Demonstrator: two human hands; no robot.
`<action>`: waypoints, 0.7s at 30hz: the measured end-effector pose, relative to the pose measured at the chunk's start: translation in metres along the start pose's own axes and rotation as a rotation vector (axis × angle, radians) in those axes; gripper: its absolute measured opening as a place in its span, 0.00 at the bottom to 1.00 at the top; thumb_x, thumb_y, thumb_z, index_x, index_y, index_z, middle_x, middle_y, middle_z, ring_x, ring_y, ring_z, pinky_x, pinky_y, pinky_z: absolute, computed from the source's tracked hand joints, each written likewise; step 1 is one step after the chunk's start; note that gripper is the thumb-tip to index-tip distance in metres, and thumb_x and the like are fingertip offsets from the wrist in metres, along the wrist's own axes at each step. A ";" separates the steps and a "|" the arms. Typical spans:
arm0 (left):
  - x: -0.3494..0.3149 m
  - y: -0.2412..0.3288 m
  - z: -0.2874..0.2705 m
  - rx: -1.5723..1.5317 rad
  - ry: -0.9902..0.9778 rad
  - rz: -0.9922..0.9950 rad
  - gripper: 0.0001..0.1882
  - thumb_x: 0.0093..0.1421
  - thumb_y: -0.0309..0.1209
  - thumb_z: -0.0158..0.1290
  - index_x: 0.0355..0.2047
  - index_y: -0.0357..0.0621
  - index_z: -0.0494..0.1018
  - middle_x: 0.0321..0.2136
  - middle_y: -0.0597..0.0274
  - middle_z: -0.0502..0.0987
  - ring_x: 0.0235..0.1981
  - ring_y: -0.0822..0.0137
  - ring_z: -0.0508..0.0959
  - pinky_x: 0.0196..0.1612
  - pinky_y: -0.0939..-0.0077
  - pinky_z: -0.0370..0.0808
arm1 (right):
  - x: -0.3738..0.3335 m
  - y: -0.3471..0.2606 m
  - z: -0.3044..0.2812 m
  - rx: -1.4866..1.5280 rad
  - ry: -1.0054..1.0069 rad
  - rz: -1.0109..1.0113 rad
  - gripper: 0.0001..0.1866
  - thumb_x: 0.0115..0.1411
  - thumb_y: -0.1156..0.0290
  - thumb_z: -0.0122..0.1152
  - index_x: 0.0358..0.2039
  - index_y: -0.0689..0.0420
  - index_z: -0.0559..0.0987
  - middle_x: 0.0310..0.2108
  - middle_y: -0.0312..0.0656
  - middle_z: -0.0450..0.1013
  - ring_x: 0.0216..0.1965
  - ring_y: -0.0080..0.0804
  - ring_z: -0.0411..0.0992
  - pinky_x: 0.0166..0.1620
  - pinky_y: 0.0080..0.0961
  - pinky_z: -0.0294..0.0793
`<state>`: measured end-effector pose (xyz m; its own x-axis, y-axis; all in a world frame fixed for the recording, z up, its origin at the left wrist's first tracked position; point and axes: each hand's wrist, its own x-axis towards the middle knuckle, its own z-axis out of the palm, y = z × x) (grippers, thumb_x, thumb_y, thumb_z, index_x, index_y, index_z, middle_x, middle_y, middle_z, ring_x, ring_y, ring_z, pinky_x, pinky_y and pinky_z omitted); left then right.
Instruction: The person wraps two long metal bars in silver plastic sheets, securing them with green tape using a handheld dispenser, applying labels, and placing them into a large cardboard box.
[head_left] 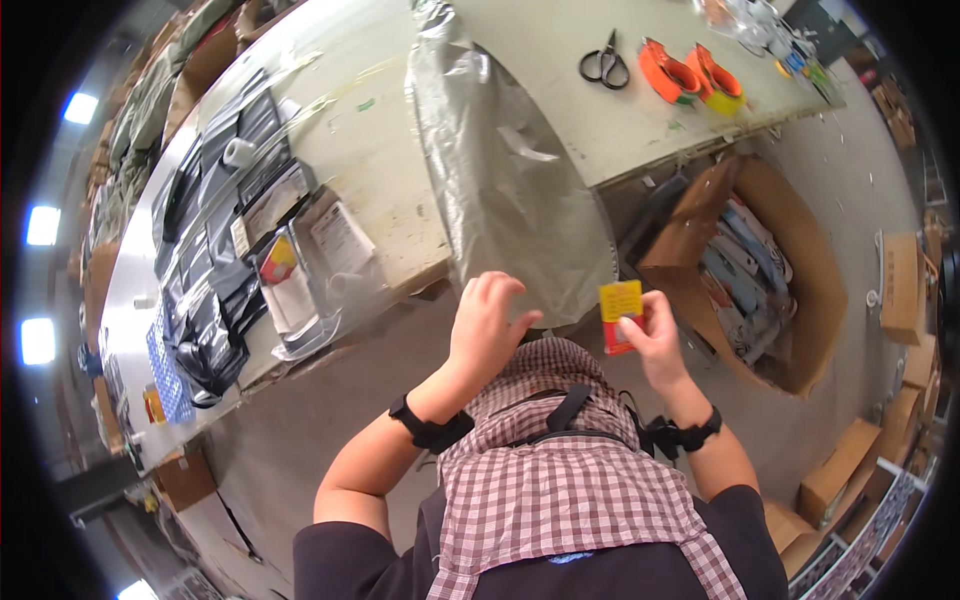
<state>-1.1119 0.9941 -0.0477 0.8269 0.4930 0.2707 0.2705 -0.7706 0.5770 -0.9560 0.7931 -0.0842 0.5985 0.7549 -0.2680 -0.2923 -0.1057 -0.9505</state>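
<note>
Between my thumb and fingers, my right hand point(652, 338) grips a small yellow and red card point(621, 312) by its edge. My left hand point(487, 325) is raised with its fingers apart and nothing in them, over the near end of a long silvery-grey plastic bag point(505, 190). The bag lies lengthwise on the pale table and hangs over its front edge towards me. Its right edge comes close to the card.
Black scissors point(605, 66) and orange tape rolls point(668, 72) lie at the table's far right. Black plastic packages point(215, 215) and a clear tray with papers point(338, 245) cover the left side. An open cardboard box point(815, 300) of packed items stands right of the table.
</note>
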 end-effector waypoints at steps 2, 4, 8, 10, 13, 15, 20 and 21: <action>-0.014 0.011 0.024 0.195 -0.247 0.164 0.27 0.37 0.38 0.63 0.39 0.45 0.69 0.43 0.56 0.68 0.46 0.56 0.67 0.52 0.60 0.64 | -0.019 0.007 -0.028 0.072 0.075 0.103 0.31 0.56 0.80 0.52 0.57 0.53 0.51 0.37 0.44 0.70 0.36 0.28 0.73 0.38 0.25 0.77; -0.024 0.004 0.054 0.460 -0.251 0.438 0.24 0.42 0.37 0.59 0.42 0.46 0.69 0.45 0.56 0.67 0.47 0.58 0.67 0.57 0.57 0.61 | -0.033 0.021 -0.034 0.089 -0.004 0.125 0.33 0.56 0.81 0.51 0.59 0.54 0.49 0.40 0.45 0.70 0.39 0.27 0.73 0.42 0.25 0.76; -0.017 -0.021 0.084 0.614 -0.153 0.585 0.23 0.49 0.37 0.50 0.46 0.46 0.67 0.50 0.58 0.65 0.51 0.61 0.65 0.61 0.56 0.56 | -0.030 0.059 -0.022 0.055 -0.185 0.351 0.12 0.58 0.78 0.49 0.44 0.62 0.73 0.39 0.42 0.72 0.38 0.25 0.72 0.44 0.22 0.74; -0.012 -0.022 0.085 0.557 -0.087 0.519 0.18 0.49 0.31 0.49 0.43 0.45 0.70 0.47 0.56 0.67 0.48 0.59 0.66 0.58 0.56 0.60 | -0.023 0.064 -0.014 0.222 -0.117 0.433 0.10 0.58 0.77 0.50 0.39 0.64 0.76 0.38 0.43 0.73 0.38 0.26 0.73 0.44 0.21 0.73; -0.016 -0.013 0.078 0.532 -0.105 0.535 0.21 0.47 0.32 0.51 0.44 0.45 0.69 0.47 0.55 0.67 0.48 0.58 0.66 0.58 0.56 0.60 | -0.001 0.089 -0.013 0.395 -0.078 0.466 0.13 0.59 0.76 0.50 0.43 0.69 0.73 0.39 0.45 0.73 0.39 0.29 0.73 0.45 0.24 0.73; -0.022 -0.011 0.075 0.486 -0.118 0.513 0.22 0.47 0.32 0.52 0.44 0.45 0.69 0.47 0.54 0.67 0.48 0.57 0.66 0.58 0.56 0.61 | 0.011 0.066 0.003 0.500 -0.108 0.415 0.13 0.59 0.75 0.51 0.42 0.69 0.73 0.39 0.45 0.73 0.39 0.30 0.73 0.45 0.24 0.73; -0.023 -0.021 0.091 0.620 0.026 0.443 0.18 0.49 0.32 0.50 0.43 0.48 0.69 0.46 0.56 0.67 0.49 0.59 0.66 0.59 0.59 0.59 | 0.037 0.057 0.025 0.548 -0.031 0.287 0.13 0.57 0.67 0.60 0.36 0.64 0.75 0.33 0.41 0.74 0.32 0.26 0.74 0.36 0.24 0.75; -0.025 -0.023 0.092 0.602 0.053 0.392 0.17 0.48 0.31 0.50 0.41 0.48 0.70 0.45 0.56 0.68 0.48 0.58 0.67 0.57 0.60 0.62 | 0.037 0.054 0.028 0.555 0.008 0.282 0.14 0.55 0.66 0.63 0.35 0.63 0.75 0.31 0.38 0.74 0.28 0.24 0.73 0.32 0.25 0.75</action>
<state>-1.0935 0.9629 -0.1385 0.8981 0.1415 0.4165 0.1961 -0.9763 -0.0913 -0.9702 0.8332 -0.1407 0.4466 0.7419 -0.5001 -0.7829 0.0534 -0.6198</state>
